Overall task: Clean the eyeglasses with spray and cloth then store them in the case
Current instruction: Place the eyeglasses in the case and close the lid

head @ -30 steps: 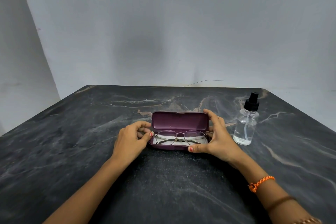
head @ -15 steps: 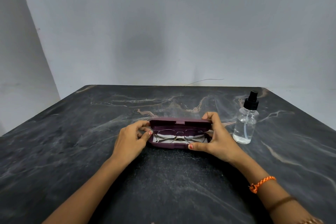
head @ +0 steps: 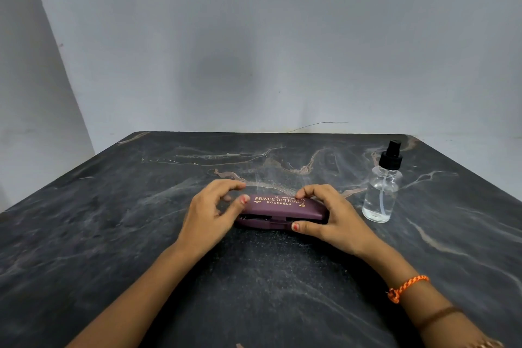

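Observation:
A maroon eyeglass case [head: 282,209] with gold lettering on its lid lies at the middle of the dark marble table [head: 113,234]. Its lid is nearly down, with a thin gap left along the front left edge. The eyeglasses inside are hidden. My left hand [head: 210,213] holds the case's left end, thumb on the lid. At the right end my right hand [head: 332,215] grips the case, fingers on top of the lid and thumb at the front edge. No cloth is in view.
A clear spray bottle [head: 381,192] with a black pump top stands upright just right of my right hand. A grey wall rises behind the table's far edge. An orange thread band sits on my right wrist.
The lid stood upright one second ago with the glasses showing. My right hand has swung it down over them, and my left thumb has moved onto the lid.

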A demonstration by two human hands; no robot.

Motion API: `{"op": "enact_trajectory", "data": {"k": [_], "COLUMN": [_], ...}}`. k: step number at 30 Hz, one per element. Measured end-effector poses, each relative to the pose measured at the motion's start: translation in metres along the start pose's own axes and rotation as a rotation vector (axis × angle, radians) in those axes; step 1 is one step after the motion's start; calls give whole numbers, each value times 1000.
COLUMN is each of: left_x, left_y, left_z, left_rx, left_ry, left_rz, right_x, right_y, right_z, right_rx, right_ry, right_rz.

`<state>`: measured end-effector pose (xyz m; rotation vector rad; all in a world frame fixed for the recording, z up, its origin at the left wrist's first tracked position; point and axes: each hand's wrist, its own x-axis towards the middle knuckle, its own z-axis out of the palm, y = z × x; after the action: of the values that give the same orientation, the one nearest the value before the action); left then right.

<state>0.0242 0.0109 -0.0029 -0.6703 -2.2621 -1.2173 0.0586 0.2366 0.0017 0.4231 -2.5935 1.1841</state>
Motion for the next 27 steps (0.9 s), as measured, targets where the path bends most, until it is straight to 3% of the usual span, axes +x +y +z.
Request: {"op": "enact_trajectory", "data": {"k": [8,20,27], "left_x": [-3,-3,8], "left_y": [-1,6,7], "left_z": [9,8,8], "left_rx": [398,518,592], "left_ry": [-325,-363,-394], "left_rz": [266,344,365], "right_x": [-1,1,2], "right_y": [1,4,1], "right_z": [1,2,5], "right_rx": [-91,-254,-478], "right_ry": [-34,-110,-108], "right_rz": [-46,-89,-141]}}
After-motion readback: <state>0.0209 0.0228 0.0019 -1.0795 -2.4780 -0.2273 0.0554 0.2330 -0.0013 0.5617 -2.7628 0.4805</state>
